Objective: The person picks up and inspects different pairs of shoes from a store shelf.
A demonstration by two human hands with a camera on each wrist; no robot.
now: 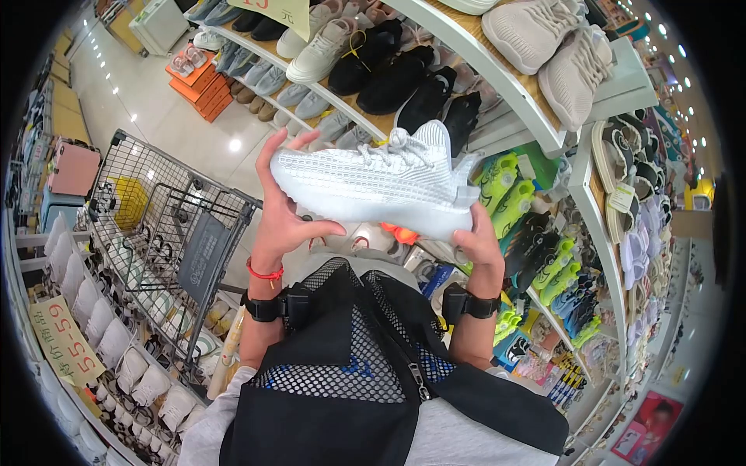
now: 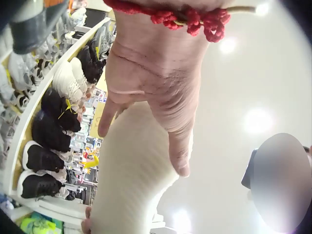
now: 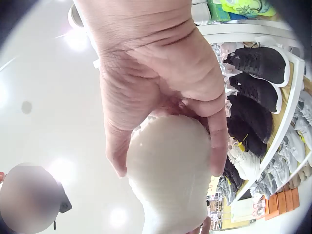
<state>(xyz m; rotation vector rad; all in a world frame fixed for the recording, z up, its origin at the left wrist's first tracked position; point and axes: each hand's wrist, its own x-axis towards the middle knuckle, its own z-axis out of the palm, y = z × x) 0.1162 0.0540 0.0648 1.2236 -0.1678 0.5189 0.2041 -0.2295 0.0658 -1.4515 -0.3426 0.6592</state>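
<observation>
A white knit lace-up sneaker (image 1: 365, 185) is held up sideways in front of the chest, toe to the left and heel to the right. My left hand (image 1: 281, 221) spans the toe, its thumb along the sole's edge and the fingers up around the front. At the heel, my right hand (image 1: 483, 247) grips the shoe with the thumb on the sole's side. Seen from the left wrist, the pale ribbed sole (image 2: 134, 165) lies between thumb and fingers. The right wrist view has the rounded heel end of the sole (image 3: 168, 156) between thumb and fingers.
A wire shopping cart (image 1: 167, 225) stands at the left. Shelves of black shoes (image 1: 388, 78) rise ahead, with beige sneakers (image 1: 536, 39) above and neon green shoes (image 1: 505, 190) at the right. White shoes (image 1: 101, 311) line the lower left. Orange boxes (image 1: 200, 87) sit on the floor.
</observation>
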